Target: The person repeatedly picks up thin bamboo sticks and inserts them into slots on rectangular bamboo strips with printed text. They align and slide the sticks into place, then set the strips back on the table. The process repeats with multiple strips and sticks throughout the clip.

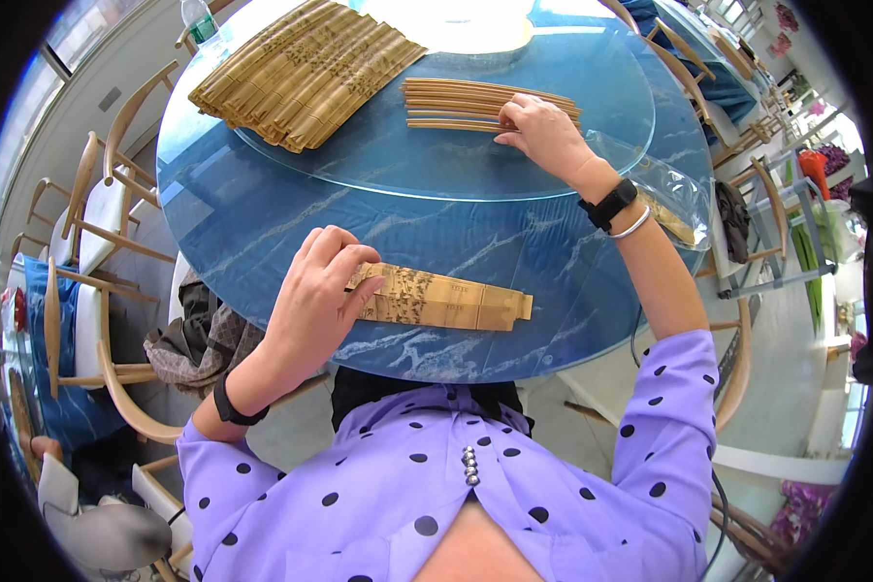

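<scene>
Head view: round blue marbled table [262, 233] with a glass turntable [436, 165], a large bamboo-slip mat [306, 73] at its far left. Left hand [315, 301] pinches the end of a short bound set of inscribed bamboo slips [446, 299] near the table's front edge. Right hand [545, 134], fingers flat, presses loose plain bamboo strips [466, 105]; clear plastic bag [664, 189] beside that wrist.

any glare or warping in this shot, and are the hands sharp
Head view: strong glare whitens the glass turntable at the top; fisheye bends the blue table edge and darkens the corners; left hand and right hand are both in focus.
</scene>
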`<action>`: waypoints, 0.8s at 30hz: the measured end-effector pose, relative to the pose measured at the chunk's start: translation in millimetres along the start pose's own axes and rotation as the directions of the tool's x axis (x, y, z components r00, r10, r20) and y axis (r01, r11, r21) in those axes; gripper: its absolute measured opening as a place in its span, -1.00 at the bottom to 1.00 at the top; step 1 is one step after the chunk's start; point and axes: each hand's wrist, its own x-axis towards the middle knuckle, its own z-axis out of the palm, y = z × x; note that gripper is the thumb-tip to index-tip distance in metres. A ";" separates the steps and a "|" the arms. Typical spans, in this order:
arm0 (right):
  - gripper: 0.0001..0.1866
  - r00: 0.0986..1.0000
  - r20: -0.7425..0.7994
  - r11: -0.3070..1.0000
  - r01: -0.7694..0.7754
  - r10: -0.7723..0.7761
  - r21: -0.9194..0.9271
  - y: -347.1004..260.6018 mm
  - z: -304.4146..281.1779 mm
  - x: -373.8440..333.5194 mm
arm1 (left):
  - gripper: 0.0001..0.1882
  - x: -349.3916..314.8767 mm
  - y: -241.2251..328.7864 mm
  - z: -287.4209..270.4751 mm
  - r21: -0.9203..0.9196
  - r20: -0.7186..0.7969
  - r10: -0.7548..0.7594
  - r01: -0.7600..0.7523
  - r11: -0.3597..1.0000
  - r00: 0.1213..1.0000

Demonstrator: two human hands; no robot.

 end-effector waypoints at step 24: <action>-0.67 0.925 0.187 0.842 -0.379 0.331 0.385 -138.7 -58.9 -162.5 | -0.51 -30.7 40.6 87.1 0.152 0.023 0.084 -0.087 0.985 0.996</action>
